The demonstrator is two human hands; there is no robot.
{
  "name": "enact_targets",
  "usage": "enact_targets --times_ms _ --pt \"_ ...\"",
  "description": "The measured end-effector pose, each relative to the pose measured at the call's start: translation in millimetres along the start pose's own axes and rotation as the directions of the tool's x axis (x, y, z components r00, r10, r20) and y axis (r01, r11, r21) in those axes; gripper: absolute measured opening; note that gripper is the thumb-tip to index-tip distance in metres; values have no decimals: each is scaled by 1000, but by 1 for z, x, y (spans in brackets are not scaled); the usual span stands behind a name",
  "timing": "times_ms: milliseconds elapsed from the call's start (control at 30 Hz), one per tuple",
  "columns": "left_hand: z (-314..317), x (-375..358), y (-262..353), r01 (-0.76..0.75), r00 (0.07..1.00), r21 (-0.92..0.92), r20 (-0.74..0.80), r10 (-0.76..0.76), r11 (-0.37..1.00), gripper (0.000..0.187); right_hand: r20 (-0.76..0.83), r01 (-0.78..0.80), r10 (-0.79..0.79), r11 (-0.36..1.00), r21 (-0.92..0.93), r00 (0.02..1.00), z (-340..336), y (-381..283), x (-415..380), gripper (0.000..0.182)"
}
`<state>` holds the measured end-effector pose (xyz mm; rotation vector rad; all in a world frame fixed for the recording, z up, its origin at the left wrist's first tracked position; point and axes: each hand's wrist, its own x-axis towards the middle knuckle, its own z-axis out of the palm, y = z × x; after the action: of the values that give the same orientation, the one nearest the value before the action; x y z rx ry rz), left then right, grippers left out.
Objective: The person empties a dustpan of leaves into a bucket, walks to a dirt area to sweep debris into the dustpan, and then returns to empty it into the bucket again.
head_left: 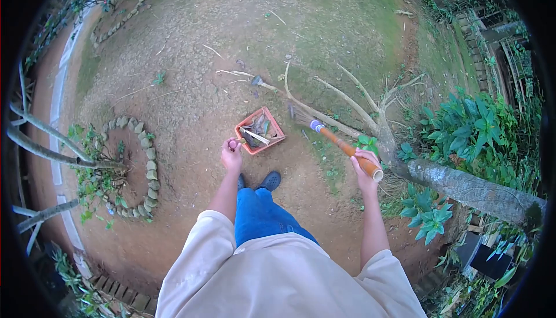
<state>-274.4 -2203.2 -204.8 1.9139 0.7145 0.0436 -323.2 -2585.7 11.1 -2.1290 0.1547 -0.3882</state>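
My right hand (367, 164) is wrapped round the thick bamboo-like handle of a broom (341, 144). Its purple-and-white binding and thin bristles point up and left, over the ground by the tree roots. My left hand (231, 153) is closed at the near left corner of an orange-red basket (277, 139), with something small and pinkish at its fingers that I cannot make out. Dry leaves and a pale strip (256, 136) lie in the basket, just beyond my shoes.
A tree trunk (475, 188) with spreading roots (373, 109) lies to the right, beside leafy plants (469, 127). At the left, a ring of stones (152, 164) surrounds a small tree. Thin sticks are scattered on the bare earth ahead.
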Motion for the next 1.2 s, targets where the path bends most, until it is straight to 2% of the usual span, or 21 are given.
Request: enact_targets --times_ms 100,200,300,400,500,700,800,900,933,1000,1100,1200 --pt "3 2 0 16 1000 -135 25 -12 991 33 32 -23 21 998 51 999 -21 -17 -3 19" --pt "2 2 4 -45 999 -22 -5 45 999 30 12 -41 40 996 77 999 -42 -34 -2 20" --pt "0 2 8 -64 998 -39 22 64 997 30 -34 -65 70 989 136 997 -56 -37 -6 22" --pt "-4 4 12 -57 997 10 56 57 998 30 -114 -88 98 992 93 989 -61 -45 -12 23" --pt "-9 5 13 -100 991 -24 89 101 995 30 -213 -114 127 991 71 969 -61 -51 -20 23" --pt "-16 -3 22 -83 985 92 158 68 992 32 -332 -163 116 980 -115 936 -59 -58 -43 22" --pt "-13 -6 21 -88 983 65 166 76 994 32 -308 -123 50 967 -224 950 -49 -60 -56 21" --pt "-9 -5 17 -127 975 111 198 103 986 32 -307 -149 71 959 -242 949 -33 -61 -71 20" --pt "-5 -3 11 -107 972 60 217 92 992 33 -293 -156 78 955 -253 953 -29 -60 -75 20" --pt "0 1 2 -56 965 -39 253 64 998 34 -272 -202 143 958 -202 952 -22 -66 -86 20" --pt "5 0 -5 2 955 -64 297 18 998 36 -235 -209 181 972 -103 955 -15 -78 -100 19" --pt "5 -3 -3 -63 956 17 288 55 998 34 -300 -277 255 960 -34 919 -20 -83 -113 18"
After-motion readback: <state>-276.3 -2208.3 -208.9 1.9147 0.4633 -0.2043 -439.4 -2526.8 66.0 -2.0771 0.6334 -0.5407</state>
